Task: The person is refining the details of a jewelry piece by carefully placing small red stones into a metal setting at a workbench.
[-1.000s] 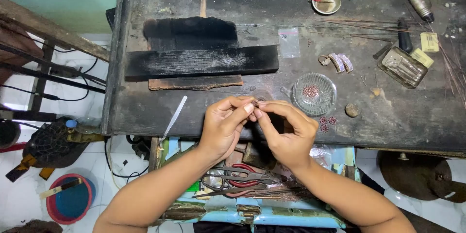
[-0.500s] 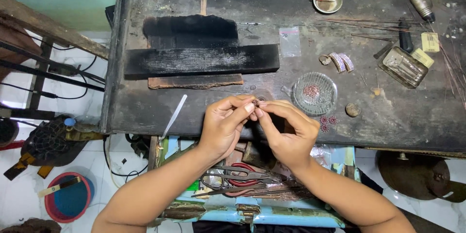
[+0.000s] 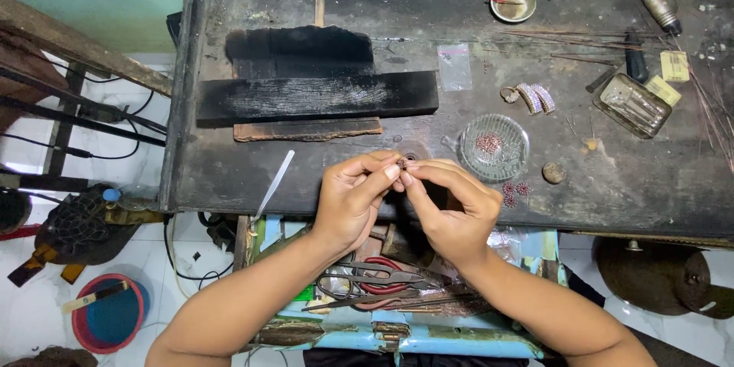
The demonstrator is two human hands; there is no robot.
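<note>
My left hand [image 3: 353, 202] and my right hand [image 3: 451, 206] meet fingertip to fingertip over the front edge of a dark workbench [image 3: 612, 199]. Together they pinch a tiny reddish beaded piece [image 3: 401, 160], mostly hidden by the fingers. Just right of the hands stands a small glass dish [image 3: 495, 147] with several similar reddish pieces in it. Two more of these pieces [image 3: 515, 193] lie loose on the bench beside my right hand. Metal tweezers [image 3: 275, 183] lie at the bench edge left of my left hand.
Charred black blocks [image 3: 317, 95] lie at the back left. A brass bowl [image 3: 513, 1], two sparkly rings [image 3: 531, 97], a clear box [image 3: 632, 105] and thin wires [image 3: 707, 107] sit at the right. Red-handled scissors [image 3: 378, 275] rest in a tray below. A red-rimmed tub [image 3: 111, 313] is on the floor.
</note>
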